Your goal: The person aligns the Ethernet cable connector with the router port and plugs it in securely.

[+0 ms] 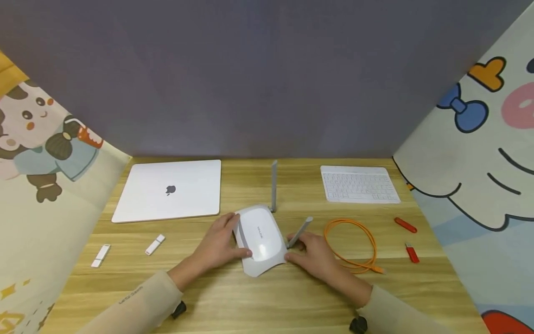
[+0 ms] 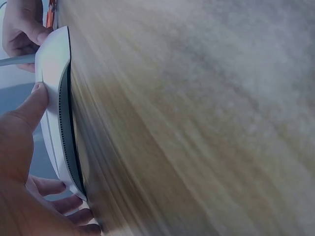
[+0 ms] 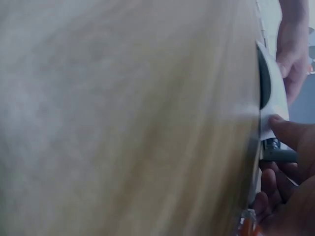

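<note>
A white Wi-Fi router (image 1: 262,234) lies turned at an angle on the wooden table, with two grey antennas. Its far antenna (image 1: 274,185) points away from me; the near antenna (image 1: 300,232) slants up beside my right hand. My left hand (image 1: 219,241) grips the router's left side, thumb on the top face and fingers along the edge. At the opposite side, my right hand (image 1: 313,255) holds the corner by the near antenna's hinge. In the right wrist view its thumb (image 3: 283,129) presses the white shell, while curled fingers sit below the antenna (image 3: 280,156).
A closed silver laptop (image 1: 175,190) lies at the back left, a white keyboard (image 1: 360,184) at the back right. Two white USB sticks (image 1: 155,244) are on the left. An orange network cable (image 1: 373,241) is coiled right of my right hand, near two red USB sticks (image 1: 412,253).
</note>
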A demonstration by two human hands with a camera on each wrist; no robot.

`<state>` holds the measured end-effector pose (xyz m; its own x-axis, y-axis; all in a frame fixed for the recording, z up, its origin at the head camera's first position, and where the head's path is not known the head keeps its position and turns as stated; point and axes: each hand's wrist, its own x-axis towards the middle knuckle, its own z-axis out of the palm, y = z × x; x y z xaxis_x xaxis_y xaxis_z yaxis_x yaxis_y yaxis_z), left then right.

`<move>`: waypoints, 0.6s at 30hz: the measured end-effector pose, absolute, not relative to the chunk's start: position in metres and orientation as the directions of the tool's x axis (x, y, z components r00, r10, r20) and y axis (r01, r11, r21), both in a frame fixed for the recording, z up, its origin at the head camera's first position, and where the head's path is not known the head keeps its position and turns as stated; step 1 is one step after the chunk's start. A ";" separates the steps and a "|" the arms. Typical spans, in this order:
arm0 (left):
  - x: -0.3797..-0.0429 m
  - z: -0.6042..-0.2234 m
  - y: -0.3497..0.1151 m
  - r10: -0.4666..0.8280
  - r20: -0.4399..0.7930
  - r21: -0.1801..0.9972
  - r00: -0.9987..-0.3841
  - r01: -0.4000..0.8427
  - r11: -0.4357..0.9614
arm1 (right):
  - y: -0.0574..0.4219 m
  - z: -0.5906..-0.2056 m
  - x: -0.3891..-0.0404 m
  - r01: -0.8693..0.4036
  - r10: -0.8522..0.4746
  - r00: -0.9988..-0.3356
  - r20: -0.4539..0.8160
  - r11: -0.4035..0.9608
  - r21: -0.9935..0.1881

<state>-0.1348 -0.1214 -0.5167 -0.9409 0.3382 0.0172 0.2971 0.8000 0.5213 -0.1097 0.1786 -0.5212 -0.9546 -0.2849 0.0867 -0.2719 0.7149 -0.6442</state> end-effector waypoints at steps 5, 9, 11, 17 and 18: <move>-0.137 -0.515 -0.122 0.343 0.012 0.514 -0.939 0.300 0.803 | 0.175 -0.525 -0.107 -0.232 -0.208 -0.972 0.112 0.743 -0.628; -0.139 -0.514 -0.123 0.355 0.007 0.492 -0.935 0.312 0.813 | 0.177 -0.525 -0.103 -0.241 -0.223 -0.969 0.109 0.748 -0.619; -0.142 -0.515 -0.123 0.366 0.018 0.474 -0.931 0.330 0.816 | 0.179 -0.523 -0.101 -0.256 -0.239 -0.965 0.111 0.752 -0.608; -0.149 -0.515 -0.124 0.392 0.028 0.429 -0.919 0.366 0.826 | 0.180 -0.521 -0.092 -0.299 -0.260 -0.954 0.150 0.778 -0.553; -0.150 -0.515 -0.124 0.396 0.026 0.423 -0.918 0.368 0.828 | 0.179 -0.520 -0.090 -0.302 -0.260 -0.953 0.155 0.783 -0.544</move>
<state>-0.1497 -0.1240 -0.5149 -0.9181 0.3956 0.0256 0.3685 0.8277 0.4233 -0.0904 0.1793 -0.5204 -0.9532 -0.2596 0.1551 -0.3018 0.7829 -0.5441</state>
